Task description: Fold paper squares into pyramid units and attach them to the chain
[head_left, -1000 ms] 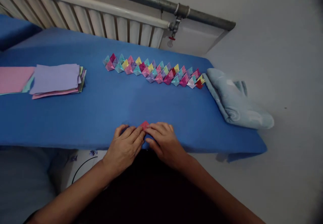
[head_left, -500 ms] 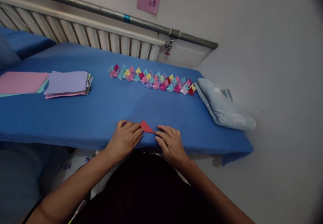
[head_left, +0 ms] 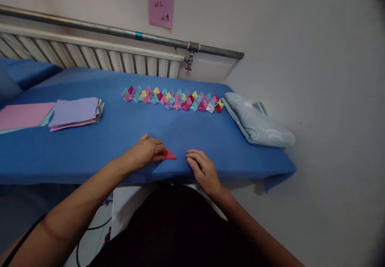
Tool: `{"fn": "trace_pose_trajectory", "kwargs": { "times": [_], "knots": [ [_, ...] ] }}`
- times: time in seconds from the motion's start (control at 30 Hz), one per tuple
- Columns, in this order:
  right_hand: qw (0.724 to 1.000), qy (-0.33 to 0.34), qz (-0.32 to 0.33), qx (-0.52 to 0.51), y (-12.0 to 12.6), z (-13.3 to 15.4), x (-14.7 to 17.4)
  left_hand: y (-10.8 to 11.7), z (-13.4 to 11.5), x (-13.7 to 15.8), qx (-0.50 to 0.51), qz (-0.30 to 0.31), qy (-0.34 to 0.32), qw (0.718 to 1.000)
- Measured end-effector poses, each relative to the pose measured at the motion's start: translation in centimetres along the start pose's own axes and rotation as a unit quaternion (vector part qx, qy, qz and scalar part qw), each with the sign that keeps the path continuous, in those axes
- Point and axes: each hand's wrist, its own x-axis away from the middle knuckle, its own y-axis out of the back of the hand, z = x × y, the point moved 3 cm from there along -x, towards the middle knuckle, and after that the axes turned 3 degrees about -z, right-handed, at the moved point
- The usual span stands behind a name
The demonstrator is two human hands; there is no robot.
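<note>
Just left of the frame's middle, low down, a bit of red paper [head_left: 171,155] pokes out from under the left hand [head_left: 148,150]. Only one pointy end shows, because the fingers hide the rest, so I can't tell its whole shape. The pink sheet [head_left: 25,115] is cut off by the left edge of the frame. Next to it, the paper stack [head_left: 73,110] has a purple sheet on top that hides most of what is under it. Across the upper middle, the folded paper shapes [head_left: 173,100] sit so close that they hide parts of each other, and the small folds are hard to see.

The left hand has its fingers curled close together and holds the red paper on the blue cloth [head_left: 126,132]. I can't see where the thumb goes. The right hand [head_left: 203,170] is a little way to the right, not touching the paper. Its fingers are bent, with a narrow gap to the thumb. At the right, a folded pale blanket [head_left: 258,124] touches the end of the shapes.
</note>
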Motion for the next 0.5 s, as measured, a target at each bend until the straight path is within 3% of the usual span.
{"fn": "trace_pose_trajectory", "kwargs": {
  "times": [0.2,0.33,0.5],
  "knots": [
    [1.0,0.005,-0.008,-0.004,-0.1,0.1,0.1,0.1,-0.2,0.3,-0.033,-0.029,-0.03,0.999],
    [1.0,0.002,-0.009,-0.008,-0.1,-0.1,0.1,0.2,-2.0,0.4,-0.132,-0.048,-0.035,0.989],
    [0.999,-0.013,-0.026,-0.03,0.0,0.0,-0.1,0.3,-3.8,0.2,-0.191,-0.035,0.056,0.979]
  ]
}}
